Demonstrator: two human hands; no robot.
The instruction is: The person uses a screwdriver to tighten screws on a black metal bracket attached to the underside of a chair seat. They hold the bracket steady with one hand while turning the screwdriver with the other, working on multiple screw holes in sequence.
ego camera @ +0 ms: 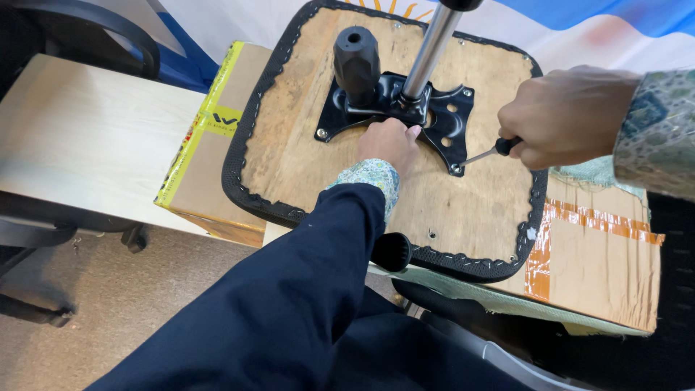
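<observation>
An upturned chair seat point(304, 156) lies with its bare wooden underside up, edged in black fabric. A black metal mounting plate point(449, 119) is bolted at its middle, with a chrome gas cylinder point(431, 51) and a black knobbed lever point(356, 61) rising from it. My left hand point(391, 141) rests fingers-down on the near edge of the plate. My right hand point(561, 116) grips a black-handled screwdriver point(483, 153) whose tip meets a screw at the plate's near right corner.
The seat rests on cardboard boxes, one with yellow tape point(210, 137) at left, one with orange tape point(601, 253) at right. A pale wooden desk point(87, 137) stands left. Black chair parts point(478, 326) lie below the seat. My dark trouser leg point(289, 311) fills the foreground.
</observation>
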